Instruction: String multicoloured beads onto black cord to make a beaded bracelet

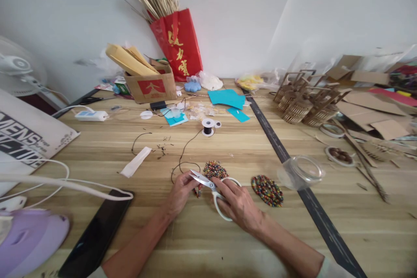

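My right hand (239, 202) is closed round the white-handled scissors (206, 181), whose blades are parted and point up and left toward my left hand (180, 192). The fingers of that left hand pinch a thin black cord (177, 166) by the blade tips. From there the cord loops over the table to a white spool of black cord (207, 127). Just behind the scissors sits a heap of multicoloured beads (215, 169), with a short strand of beads (197, 191) hanging below the left fingers. A coiled bead string (267, 190) lies right of my right hand.
A black phone (97, 230) and white cables lie at the left front beside a purple device (35, 243). A clear roll of tape (306, 169) sits right. Small woven baskets (298, 106), a cardboard box (151, 84) and a red bag (182, 45) stand at the back.
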`<state>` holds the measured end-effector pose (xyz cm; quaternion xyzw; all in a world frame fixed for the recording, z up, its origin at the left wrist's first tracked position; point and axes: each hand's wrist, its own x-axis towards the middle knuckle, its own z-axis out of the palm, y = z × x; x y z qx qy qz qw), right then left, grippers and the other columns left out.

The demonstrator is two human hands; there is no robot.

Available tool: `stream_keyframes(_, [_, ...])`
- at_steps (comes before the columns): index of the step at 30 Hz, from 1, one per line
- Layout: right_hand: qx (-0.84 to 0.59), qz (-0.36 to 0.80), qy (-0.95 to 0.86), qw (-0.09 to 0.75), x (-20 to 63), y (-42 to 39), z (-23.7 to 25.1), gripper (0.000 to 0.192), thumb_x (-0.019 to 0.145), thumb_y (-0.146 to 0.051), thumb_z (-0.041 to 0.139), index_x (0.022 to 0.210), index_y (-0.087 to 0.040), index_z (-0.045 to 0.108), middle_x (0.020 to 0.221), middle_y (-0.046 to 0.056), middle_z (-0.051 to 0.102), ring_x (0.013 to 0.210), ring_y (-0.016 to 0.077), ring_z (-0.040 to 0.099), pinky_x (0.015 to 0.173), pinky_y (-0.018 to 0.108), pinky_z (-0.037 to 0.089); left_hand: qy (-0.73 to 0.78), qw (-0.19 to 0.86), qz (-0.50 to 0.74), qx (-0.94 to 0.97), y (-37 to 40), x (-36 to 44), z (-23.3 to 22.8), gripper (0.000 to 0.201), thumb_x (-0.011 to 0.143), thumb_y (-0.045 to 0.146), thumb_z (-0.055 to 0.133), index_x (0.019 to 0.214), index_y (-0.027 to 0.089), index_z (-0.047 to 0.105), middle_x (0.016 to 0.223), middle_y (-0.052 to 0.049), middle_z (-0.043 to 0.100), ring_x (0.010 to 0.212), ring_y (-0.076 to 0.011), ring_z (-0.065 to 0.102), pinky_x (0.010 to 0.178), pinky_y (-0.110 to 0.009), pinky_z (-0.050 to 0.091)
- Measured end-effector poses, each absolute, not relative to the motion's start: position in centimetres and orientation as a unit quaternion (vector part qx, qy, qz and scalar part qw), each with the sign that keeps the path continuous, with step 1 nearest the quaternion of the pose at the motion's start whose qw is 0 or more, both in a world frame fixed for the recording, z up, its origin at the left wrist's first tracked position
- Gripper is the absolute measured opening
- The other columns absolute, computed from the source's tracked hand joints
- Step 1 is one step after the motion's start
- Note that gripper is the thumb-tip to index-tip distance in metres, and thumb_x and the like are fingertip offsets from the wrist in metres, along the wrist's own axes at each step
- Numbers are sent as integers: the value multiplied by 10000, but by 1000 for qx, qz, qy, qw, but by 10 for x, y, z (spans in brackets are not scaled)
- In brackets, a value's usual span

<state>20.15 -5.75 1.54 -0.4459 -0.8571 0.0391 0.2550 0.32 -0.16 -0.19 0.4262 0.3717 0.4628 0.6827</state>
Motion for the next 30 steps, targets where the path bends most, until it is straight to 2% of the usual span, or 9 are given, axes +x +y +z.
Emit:
stream_keyframes(3, [-424,46,-864,268,201,-59,16,461,957,-253,432,1403,-161,359,976,100,633,818,201,623,634,278,530,379,701,461,390,-2,4,2,351,569,373,857,749,135,672,611,4,644,557,-112,563,522,-205,430])
stream_keyframes(7, [-410,93,-861,287,200,-60,13,443,931,-281,478,1359,-172,441,946,89,635,798,182,612,654,267,519,377,733,438,359,-3,4,9,341,592,379,841,744,131,663,607,-3,658,516,-115,569,517,-222,442])
stream_keyframes(10, [-428,199,-805,359,198,-59,13,414,895,-308,549,1288,-187,508,935,76,646,764,159,604,670,251,508,361,739,458,336,-2,4,9,339,549,341,870,724,124,677,617,-3,665,552,-113,590,537,-211,450])
stream_keyframes(13, [-455,333,-717,410,196,-56,16,412,848,-355,631,1211,-173,561,867,46,643,676,128,562,622,218,477,341,748,468,324,0,3,6,291,573,294,864,727,116,692,614,-7,670,573,-106,601,568,-206,462])
stream_keyframes(18, [-482,434,-662,376,195,-53,23,414,801,-383,669,1138,-150,614,720,-12,565,596,97,455,548,190,394,339,759,463,306,2,2,3,303,553,282,879,744,125,704,605,0,674,562,-104,614,544,-193,453])
stream_keyframes(30, [-476,496,-636,351,197,-52,18,477,789,-464,665,1138,-143,616,708,-26,492,629,103,406,556,204,340,319,766,467,306,2,0,2,311,579,272,872,743,140,642,612,25,639,555,-92,605,549,-184,439])
